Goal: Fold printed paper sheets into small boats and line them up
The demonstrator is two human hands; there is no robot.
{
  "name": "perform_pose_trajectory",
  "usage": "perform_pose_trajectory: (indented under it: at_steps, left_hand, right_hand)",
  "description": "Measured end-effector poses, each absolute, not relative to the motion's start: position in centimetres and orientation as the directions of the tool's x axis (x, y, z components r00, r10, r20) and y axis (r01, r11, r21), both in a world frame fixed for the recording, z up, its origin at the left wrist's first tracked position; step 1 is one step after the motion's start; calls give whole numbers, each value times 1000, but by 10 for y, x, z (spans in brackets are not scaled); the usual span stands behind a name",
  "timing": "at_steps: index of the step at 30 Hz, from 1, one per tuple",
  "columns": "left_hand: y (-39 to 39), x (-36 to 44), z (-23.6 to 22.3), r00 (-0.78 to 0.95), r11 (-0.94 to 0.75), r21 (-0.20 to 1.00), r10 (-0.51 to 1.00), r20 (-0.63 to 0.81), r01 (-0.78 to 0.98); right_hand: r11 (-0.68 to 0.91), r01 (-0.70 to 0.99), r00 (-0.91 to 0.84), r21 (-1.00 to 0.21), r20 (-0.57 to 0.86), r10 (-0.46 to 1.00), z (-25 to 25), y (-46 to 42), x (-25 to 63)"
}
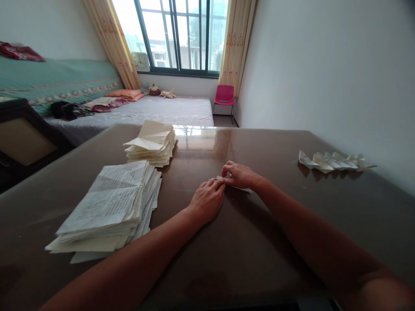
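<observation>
My left hand (207, 199) and my right hand (239, 174) meet at the middle of a dark brown table (227, 259). Both press down on a small folded piece of paper (241, 188), mostly hidden under the fingers. The fingers of each hand are curled and pinched on the paper. A large stack of printed sheets (110, 207) lies to the left of my left arm. Behind it sits a second stack of folded cream papers (152, 144).
A row of several folded paper shapes (330, 162) lies at the table's right side near the white wall. Beyond the table are a bed (162, 110), a pink chair (225, 96), a window with curtains and a dark cabinet (22, 138) at left.
</observation>
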State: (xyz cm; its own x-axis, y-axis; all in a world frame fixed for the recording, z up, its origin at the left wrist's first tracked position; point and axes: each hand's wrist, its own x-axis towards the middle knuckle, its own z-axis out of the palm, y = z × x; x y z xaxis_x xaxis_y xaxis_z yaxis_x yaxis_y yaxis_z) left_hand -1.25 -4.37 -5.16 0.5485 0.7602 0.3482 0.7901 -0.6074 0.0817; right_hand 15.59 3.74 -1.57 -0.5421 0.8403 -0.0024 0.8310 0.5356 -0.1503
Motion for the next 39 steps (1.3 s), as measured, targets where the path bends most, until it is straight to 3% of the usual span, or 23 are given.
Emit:
perform_pose_trajectory:
  at_steps: [9, 15, 18, 27, 39]
  left_hand:
    - [-42, -11, -48, 533, -606, 137, 769, 353, 784]
    - [-31, -15, -51, 425, -553, 280, 809, 407, 785]
    - [-26, -18, -51, 372, -527, 337, 824, 428, 780]
    - [-23, -26, -46, 249, -374, 442, 916, 315, 815]
    - [-21, -27, -47, 239, -339, 434, 933, 269, 835]
  right_hand:
    - [510, 797, -535, -324, 16, 845, -20, 45, 163]
    - [425, 575, -588, -700, 8, 809, -30, 50, 173]
    - [410, 471, -629, -781, 28, 777, -32, 48, 174]
    - [563, 410, -685, -717, 166, 710, -20, 36, 167]
    - [752, 499, -745, -431, 231, 626, -24, 36, 165]
